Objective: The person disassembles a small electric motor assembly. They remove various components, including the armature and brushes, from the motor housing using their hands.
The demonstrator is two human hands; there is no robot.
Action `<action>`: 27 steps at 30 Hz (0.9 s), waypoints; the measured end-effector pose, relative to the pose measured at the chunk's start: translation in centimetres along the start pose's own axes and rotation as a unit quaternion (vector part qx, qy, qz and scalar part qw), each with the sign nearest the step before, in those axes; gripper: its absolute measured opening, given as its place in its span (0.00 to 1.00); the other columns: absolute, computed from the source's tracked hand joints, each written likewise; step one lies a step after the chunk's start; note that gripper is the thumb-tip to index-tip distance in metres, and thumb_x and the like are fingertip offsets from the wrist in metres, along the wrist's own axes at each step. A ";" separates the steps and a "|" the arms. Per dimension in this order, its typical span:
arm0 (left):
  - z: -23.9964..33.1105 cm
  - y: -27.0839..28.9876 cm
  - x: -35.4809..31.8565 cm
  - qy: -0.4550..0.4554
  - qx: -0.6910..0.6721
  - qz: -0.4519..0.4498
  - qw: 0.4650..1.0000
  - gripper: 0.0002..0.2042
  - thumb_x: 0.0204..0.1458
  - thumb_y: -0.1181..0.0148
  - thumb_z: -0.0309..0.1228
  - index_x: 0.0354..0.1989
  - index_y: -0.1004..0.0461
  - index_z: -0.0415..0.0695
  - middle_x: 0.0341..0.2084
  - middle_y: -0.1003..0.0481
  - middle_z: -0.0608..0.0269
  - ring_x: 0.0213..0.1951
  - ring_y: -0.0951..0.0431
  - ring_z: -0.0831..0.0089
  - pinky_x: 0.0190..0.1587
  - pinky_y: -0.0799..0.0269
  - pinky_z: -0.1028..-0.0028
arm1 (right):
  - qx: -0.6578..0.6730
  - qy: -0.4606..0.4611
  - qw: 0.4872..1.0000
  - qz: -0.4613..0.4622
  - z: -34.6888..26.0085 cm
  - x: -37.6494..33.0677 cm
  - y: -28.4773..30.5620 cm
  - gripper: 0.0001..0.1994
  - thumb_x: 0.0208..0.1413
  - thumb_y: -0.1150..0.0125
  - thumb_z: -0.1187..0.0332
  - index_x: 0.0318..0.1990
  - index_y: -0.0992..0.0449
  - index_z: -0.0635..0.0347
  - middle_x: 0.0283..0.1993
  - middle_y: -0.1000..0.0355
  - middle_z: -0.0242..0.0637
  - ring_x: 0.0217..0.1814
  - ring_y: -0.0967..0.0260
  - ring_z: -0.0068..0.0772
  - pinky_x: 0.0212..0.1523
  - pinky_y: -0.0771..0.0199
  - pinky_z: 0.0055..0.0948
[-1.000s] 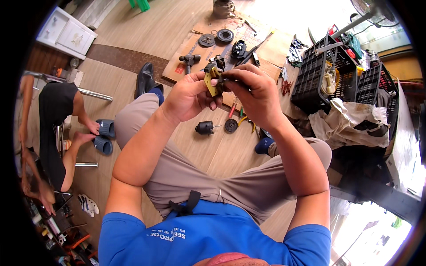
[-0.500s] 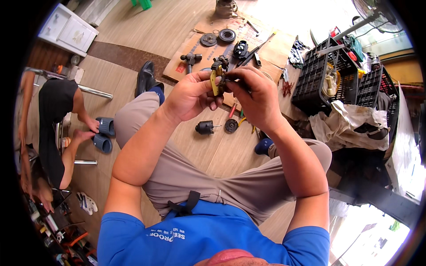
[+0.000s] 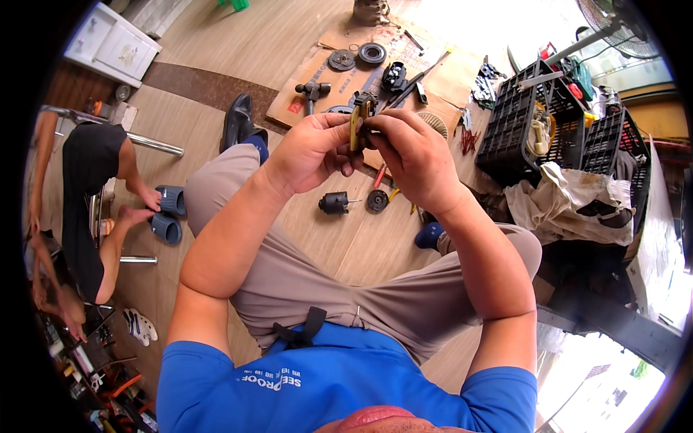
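Between my two hands, above the floor, is a yellow metal plate with black parts on it, seen nearly edge-on. My left hand grips it from the left, thumb along the plate and fingers curled beneath. From the right, my right hand has its thumb and fingers pinched at the same part's side; its fingertips are partly hidden behind the piece. Below the hands, a small black cylindrical motor with a thin shaft lies on the floor. Beside it are a black round disc and a red-handled tool.
Ahead lies a cardboard sheet with a hammer, round parts and a black housing. Black plastic crates and a cloth stand at right. At left, another person sits near blue slippers.
The plate has turned slightly in my hands and now shows more edge-on. My right fingers have shifted a little over it. Both hands keep their hold.
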State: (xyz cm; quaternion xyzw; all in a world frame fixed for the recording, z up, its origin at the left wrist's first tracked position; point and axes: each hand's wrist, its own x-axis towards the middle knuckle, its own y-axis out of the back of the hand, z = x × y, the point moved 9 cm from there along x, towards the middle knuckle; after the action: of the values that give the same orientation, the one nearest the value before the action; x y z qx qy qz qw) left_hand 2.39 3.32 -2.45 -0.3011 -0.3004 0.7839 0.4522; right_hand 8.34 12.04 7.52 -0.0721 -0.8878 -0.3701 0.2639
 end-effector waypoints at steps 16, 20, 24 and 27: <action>0.3 -0.6 -0.5 -0.008 -0.022 -0.008 1.000 0.11 0.61 0.48 0.33 0.45 0.27 0.38 0.33 0.22 0.58 0.29 0.20 0.69 0.26 0.24 0.76 | 0.037 -0.005 0.999 -0.026 0.3 -0.1 -0.1 0.12 0.53 0.41 0.75 0.46 0.25 0.58 0.39 0.29 0.41 0.39 0.28 0.47 0.38 0.26 0.37; 0.4 -0.9 -0.5 -0.025 -0.041 -0.047 0.998 0.12 0.62 0.49 0.33 0.45 0.27 0.37 0.34 0.22 0.55 0.30 0.19 0.66 0.29 0.22 0.74 | 0.085 -0.012 0.996 -0.010 0.3 0.3 0.3 0.12 0.51 0.39 0.77 0.45 0.23 0.56 0.40 0.28 0.40 0.39 0.27 0.45 0.39 0.26 0.35; 0.4 -1.0 -0.5 -0.034 -0.053 -0.073 0.995 0.12 0.62 0.50 0.33 0.46 0.28 0.38 0.34 0.22 0.54 0.31 0.19 0.65 0.30 0.21 0.73 | 0.149 -0.054 0.987 -0.010 1.1 0.4 0.1 0.10 0.51 0.38 0.77 0.41 0.21 0.57 0.39 0.27 0.40 0.40 0.27 0.44 0.40 0.26 0.33; 0.3 -0.9 -0.4 -0.031 -0.054 -0.066 0.996 0.12 0.61 0.49 0.32 0.47 0.28 0.38 0.34 0.21 0.53 0.32 0.19 0.64 0.30 0.21 0.73 | 0.149 -0.053 0.987 -0.006 1.2 0.3 0.1 0.09 0.51 0.38 0.77 0.41 0.21 0.59 0.39 0.27 0.39 0.40 0.27 0.44 0.41 0.26 0.34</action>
State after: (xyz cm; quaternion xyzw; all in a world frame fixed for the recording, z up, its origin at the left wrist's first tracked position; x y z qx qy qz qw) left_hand 2.81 3.28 -1.47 -0.2802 -0.3754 0.7441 0.4763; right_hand 7.63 12.99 7.02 -0.0461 -0.9461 -0.2307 0.2225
